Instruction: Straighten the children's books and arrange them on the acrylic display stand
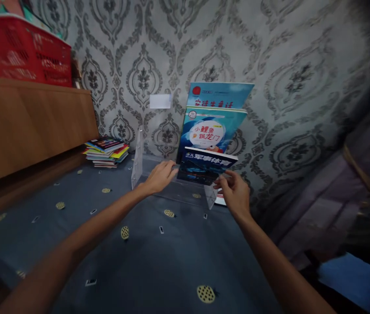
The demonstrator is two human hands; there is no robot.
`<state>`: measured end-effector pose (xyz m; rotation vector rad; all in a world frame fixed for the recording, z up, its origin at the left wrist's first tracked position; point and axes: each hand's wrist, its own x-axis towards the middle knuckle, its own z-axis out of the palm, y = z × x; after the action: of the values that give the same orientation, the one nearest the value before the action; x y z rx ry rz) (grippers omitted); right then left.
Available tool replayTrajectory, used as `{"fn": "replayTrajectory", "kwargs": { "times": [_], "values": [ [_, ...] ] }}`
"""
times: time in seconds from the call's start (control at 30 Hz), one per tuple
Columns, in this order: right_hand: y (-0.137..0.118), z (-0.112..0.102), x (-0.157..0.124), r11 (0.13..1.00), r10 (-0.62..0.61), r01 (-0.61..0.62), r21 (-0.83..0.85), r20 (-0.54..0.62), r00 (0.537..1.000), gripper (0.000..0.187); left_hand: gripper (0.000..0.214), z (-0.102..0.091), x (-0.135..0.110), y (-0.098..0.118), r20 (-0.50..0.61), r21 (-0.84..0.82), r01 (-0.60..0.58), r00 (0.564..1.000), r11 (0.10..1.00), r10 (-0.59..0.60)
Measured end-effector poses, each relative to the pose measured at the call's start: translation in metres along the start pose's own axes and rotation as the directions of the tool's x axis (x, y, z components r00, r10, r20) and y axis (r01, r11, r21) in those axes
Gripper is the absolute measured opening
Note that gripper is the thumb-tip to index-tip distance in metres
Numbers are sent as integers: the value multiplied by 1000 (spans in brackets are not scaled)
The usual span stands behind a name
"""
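Note:
A clear plastic book rack point(181, 192) stands against the wall on the patterned cloth, with three books leaning upright in it. In front is a dark blue book point(201, 168) with white Chinese lettering. Behind it rise a blue book with a carp picture point(209, 131) and a taller light-blue book point(219, 93). My left hand point(162, 176) is open, fingers stretched along the rack to the dark book's left edge. Beside that book's lower right edge is my right hand point(235, 192), its fingers bent and apart; whether they touch the book is unclear.
A stack of books point(106, 152) lies to the left of the rack. Beyond it stands a wooden cabinet point(34, 126) carrying a red basket point(24, 52). A white label point(160, 101) is on the wall. Grey curtain-like fabric point(329, 192) hangs at right.

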<state>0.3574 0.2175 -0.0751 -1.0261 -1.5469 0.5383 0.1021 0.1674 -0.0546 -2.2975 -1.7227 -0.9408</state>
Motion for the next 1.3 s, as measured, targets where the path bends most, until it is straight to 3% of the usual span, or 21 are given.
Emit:
{"fn": "replayTrajectory", "kwargs": {
  "times": [0.13, 0.23, 0.3, 0.37, 0.43, 0.5, 0.6, 0.63, 0.77, 0.9, 0.97, 1.1, 1.3],
  "values": [
    [-10, 6, -10, 995, 50, -44, 91, -65, 997, 62, 24, -9, -23, -24, -17, 1, -42, 999, 999, 42],
    [-14, 14, -28, 988, 77, -67, 139, -71, 994, 50, 24, -16, -48, -47, -30, 21, -10, 999, 1000, 10],
    [-15, 22, -45, 989, 65, -67, 132, 20, 998, 42, 23, -22, -66, -66, -41, 48, 48, 998, 998, -46],
    [-17, 34, -64, 992, 39, -61, 109, 195, 980, 37, 25, -28, -83, -88, -59, 82, 129, 990, 988, -124],
    [-19, 49, -84, 997, 5, -38, 72, 410, 912, 33, 28, -36, -96, -113, -84, 125, 225, 973, 966, -216],
    [-24, 68, -103, 999, -25, 7, 31, 606, 795, 29, 30, -46, -103, -138, -111, 171, 326, 944, 930, -310],
    [-35, 99, -128, 995, -87, 87, 42, 772, 630, 31, 30, -63, -103, -175, -149, 248, 456, 890, 855, -431],
    [-40, 110, -136, 994, -91, 102, 37, 799, 595, 31, 30, -68, -100, -185, -165, 274, 494, 869, 825, -466],
    [-62, 151, -159, 985, -114, 170, 23, 826, 552, 27, 40, -85, -85, -216, -226, 366, 606, 794, 707, -564],
    [-76, 184, -175, 973, -194, 204, 105, 849, 492, 27, 51, -91, -65, -231, -212, 441, 593, 798, 673, -565],
    [-77, 194, -181, 972, -206, 202, 120, 850, 485, 26, 55, -90, -56, -236, -181, 476, 560, 817, 678, -548],
    [-73, 199, -188, 982, -173, 158, 105, 833, 525, 23, 59, -87, -42, -247, -110, 529, 496, 845, 689, -524],
    [-72, 196, -187, 987, -135, 145, 70, 849, 511, 21, 53, -89, -42, -258, -95, 579, 469, 851, 667, -517]
  ]
}}
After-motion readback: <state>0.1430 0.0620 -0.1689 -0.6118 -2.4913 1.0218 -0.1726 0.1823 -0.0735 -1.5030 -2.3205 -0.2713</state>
